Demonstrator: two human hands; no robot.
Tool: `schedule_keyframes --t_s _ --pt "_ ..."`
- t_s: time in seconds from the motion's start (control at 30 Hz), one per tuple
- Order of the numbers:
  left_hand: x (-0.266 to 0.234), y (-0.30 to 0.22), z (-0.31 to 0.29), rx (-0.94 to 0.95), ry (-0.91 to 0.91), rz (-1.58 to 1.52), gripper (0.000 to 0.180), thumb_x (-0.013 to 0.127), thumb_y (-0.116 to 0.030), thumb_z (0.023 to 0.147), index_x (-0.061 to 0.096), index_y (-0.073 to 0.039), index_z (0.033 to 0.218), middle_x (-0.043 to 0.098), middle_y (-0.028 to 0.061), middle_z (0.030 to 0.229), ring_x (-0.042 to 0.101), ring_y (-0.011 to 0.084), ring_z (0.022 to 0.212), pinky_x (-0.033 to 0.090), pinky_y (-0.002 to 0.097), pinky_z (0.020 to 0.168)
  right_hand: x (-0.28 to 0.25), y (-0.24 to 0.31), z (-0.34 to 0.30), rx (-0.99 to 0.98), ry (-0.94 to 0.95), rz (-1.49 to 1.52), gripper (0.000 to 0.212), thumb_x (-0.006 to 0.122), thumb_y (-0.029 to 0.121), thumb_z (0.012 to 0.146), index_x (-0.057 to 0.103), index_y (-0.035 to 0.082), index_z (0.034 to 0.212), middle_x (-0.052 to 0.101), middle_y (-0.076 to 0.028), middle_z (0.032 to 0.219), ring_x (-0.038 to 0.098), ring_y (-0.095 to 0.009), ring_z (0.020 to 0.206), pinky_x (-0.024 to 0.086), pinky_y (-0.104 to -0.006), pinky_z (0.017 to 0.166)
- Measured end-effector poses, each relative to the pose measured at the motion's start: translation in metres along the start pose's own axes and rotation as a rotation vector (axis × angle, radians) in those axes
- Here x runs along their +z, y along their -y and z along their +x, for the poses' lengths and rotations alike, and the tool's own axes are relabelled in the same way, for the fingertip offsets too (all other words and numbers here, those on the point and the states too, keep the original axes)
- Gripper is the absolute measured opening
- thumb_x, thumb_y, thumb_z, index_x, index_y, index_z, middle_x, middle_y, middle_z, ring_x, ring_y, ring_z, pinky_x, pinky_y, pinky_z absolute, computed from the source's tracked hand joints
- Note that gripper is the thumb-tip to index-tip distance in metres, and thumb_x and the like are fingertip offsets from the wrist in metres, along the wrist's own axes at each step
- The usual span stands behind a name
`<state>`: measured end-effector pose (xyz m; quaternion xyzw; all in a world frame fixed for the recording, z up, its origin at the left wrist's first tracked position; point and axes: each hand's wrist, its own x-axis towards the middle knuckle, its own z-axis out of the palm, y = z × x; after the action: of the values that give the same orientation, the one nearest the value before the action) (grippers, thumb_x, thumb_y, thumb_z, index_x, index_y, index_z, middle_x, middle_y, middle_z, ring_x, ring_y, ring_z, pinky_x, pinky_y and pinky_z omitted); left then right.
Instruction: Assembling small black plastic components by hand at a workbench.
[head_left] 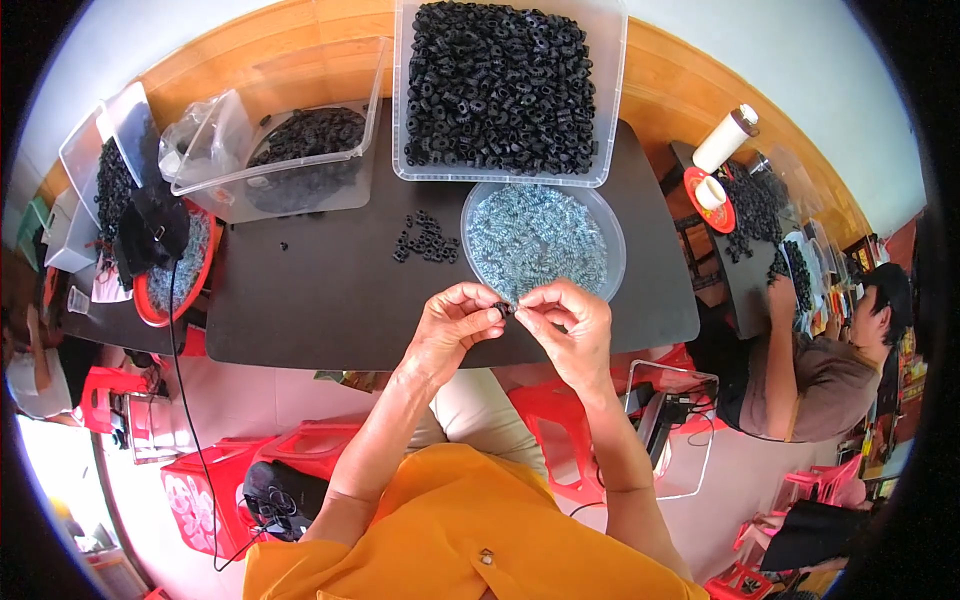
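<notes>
Over the table's near edge my two hands meet, fingertips almost touching. My left hand (450, 328) is closed, pinching a small black plastic part (503, 309) between thumb and forefinger. My right hand (570, 330) is also closed in a pinch against that part; anything tiny in its fingertips is too small to make out. Just beyond them stands a round clear tub (617, 245) full of small silvery metal springs (540, 235). A loose group of black plastic parts (427, 238) lies on the dark table (300, 290), left of the tub.
Behind the tub, a big clear bin (400, 120) holds a heap of black parts. Another clear bin (215, 205) with black pieces stands left of it. A black cable (185, 400) hangs at left. Red stools (570, 440) stand below. At right, a person (820, 380) works at another table.
</notes>
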<state>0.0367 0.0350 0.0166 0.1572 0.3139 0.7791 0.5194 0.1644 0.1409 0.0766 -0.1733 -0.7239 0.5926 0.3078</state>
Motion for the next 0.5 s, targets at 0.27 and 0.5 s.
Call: schedule_keyframes --t_s 0.27,0.5 --pt "0.0050 -0.0020 -0.0045 0.012 -0.026 0.068 0.012 0.067 0.002 0.079 0.061 -0.003 0.088 0.064 0.0069 0.084 0.065 0.0150 0.076 0.057 0.0279 0.071 0.0042 0.0051 -0.0018 -0.146 0.005 -0.231 0.012 0.065 -0.010 0.075 0.062 -0.002 0.084 0.061 -0.006 0.081 0.063 -0.012 0.076 0.054 -0.0242 0.069" --pt "0.0042 -0.0027 -0.0089 0.069 -0.012 0.175 0.015 0.067 0.006 0.077 0.060 -0.001 0.088 0.064 0.0079 0.085 0.065 0.0158 0.077 0.056 0.0278 0.073 0.0101 0.0044 -0.0031 -0.127 -0.018 -0.222 0.014 0.065 -0.011 0.073 0.062 -0.002 0.084 0.062 -0.007 0.081 0.063 -0.012 0.075 0.055 -0.0250 0.070"
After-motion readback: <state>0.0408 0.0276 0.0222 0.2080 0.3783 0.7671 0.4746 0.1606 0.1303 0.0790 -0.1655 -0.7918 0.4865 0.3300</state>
